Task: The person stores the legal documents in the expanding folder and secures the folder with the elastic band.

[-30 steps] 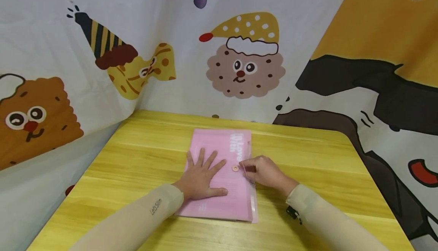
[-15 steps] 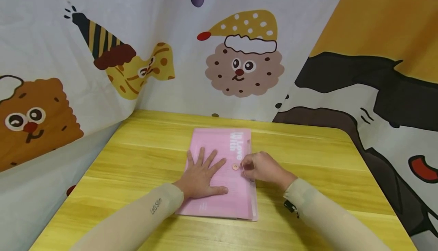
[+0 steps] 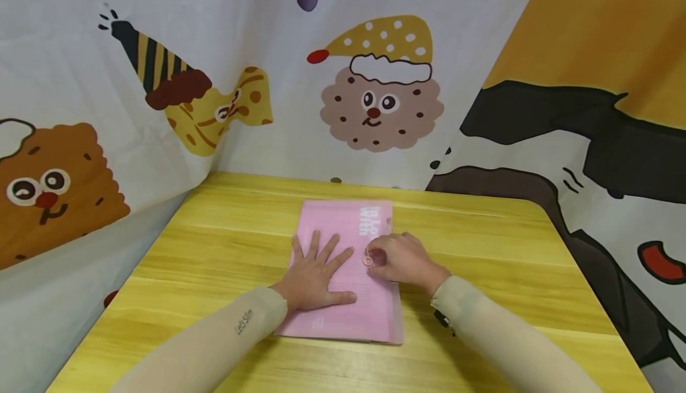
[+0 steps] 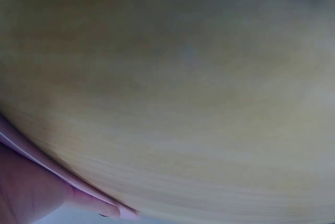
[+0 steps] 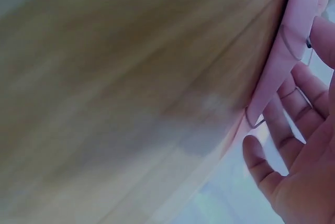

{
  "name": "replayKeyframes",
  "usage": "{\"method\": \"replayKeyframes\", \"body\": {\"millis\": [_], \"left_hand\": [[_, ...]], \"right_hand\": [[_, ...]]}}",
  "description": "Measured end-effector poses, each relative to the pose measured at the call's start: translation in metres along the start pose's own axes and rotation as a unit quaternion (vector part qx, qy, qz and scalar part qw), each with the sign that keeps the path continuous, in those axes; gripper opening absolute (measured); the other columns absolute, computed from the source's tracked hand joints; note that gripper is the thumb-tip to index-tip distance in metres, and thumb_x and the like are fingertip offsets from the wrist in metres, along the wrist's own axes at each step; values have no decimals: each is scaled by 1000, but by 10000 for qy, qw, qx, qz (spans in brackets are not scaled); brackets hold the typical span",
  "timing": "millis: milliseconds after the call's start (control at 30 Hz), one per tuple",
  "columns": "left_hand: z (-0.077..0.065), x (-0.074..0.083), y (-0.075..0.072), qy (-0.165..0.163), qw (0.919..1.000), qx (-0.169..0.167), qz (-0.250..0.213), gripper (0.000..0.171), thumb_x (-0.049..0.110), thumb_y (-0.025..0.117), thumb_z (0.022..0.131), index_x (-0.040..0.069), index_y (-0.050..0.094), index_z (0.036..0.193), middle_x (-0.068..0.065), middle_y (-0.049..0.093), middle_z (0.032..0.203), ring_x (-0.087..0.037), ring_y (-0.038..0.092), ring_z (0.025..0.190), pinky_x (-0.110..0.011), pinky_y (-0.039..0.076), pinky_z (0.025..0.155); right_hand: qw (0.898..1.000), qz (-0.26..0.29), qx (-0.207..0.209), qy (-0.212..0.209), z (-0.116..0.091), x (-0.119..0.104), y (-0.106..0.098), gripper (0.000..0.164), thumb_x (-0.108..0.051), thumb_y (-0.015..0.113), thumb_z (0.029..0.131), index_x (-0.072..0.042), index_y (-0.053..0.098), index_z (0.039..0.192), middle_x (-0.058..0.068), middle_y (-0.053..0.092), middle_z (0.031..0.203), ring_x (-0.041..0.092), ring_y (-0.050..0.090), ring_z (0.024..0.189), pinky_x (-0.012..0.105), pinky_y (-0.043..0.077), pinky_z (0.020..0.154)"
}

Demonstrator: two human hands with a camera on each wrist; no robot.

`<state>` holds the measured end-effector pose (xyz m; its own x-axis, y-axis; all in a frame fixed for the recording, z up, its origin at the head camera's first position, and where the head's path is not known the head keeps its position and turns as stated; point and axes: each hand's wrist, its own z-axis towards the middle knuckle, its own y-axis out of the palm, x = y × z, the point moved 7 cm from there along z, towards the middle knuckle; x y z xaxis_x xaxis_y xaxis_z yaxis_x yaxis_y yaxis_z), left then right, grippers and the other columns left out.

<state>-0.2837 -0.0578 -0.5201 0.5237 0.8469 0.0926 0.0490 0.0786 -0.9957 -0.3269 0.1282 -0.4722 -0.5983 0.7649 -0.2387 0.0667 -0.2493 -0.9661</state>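
A pink document folder [image 3: 343,321] with white lettering lies flat on the table, a small round button [image 3: 367,260] near its right edge. My left hand [image 3: 316,277] rests on the folder with its fingers spread. At the button, my right hand [image 3: 399,259] pinches a thin string between curled thumb and forefinger. In the right wrist view the string [image 5: 255,124] loops over the folder's edge [image 5: 277,67], close to the fingers. The exact pinch point is hard to see. Only part of my left hand [image 4: 36,192] shows in the left wrist view.
The yellow wood-grain table [image 3: 214,220] extends around the folder on all sides. Behind it hangs a white cloth [image 3: 278,18] printed with cartoon cookies. A dark band [image 3: 443,321] is at the right sleeve's cuff.
My right hand has moved left, from the folder's right edge to the button, bringing the string with it. The left hand stays in place on the folder.
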Motion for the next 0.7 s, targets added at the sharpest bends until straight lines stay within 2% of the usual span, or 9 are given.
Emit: {"method": "replayKeyframes", "body": {"millis": [200,333,500,700], "left_hand": [[0,-2,2,-9,10000,-8,-64,104,94,40,88,37,17,173,-12,6,182,-58,3,161,-93,3,113],[0,-2,2,-17,10000,0,-68,104,95,39,88,38,18,172,-11,6,182,-58,3,162,-93,3,113],[-1,-2,3,-32,9999,-21,-96,105,95,38,88,38,17,173,-11,5,182,-57,2,162,-93,1,113],[0,-2,4,-12,10000,-19,-44,104,95,37,88,38,16,173,-11,4,182,-57,1,162,-92,2,113]], "right_hand": [[9997,-158,-198,74,9,-5,2,31,-41,87,82,-25,80,107,-17,72,85,2,60,76,46,52,88],[9983,-243,-449,280,13,-6,4,28,-42,85,81,-28,77,104,-18,67,81,5,58,75,48,51,92],[9959,-313,-733,439,19,-9,7,35,-41,80,80,-27,74,111,-18,63,81,10,58,77,51,50,95],[9953,-277,-766,531,19,-5,9,40,-42,79,79,-29,73,117,-19,63,81,8,58,77,50,50,97]]}}
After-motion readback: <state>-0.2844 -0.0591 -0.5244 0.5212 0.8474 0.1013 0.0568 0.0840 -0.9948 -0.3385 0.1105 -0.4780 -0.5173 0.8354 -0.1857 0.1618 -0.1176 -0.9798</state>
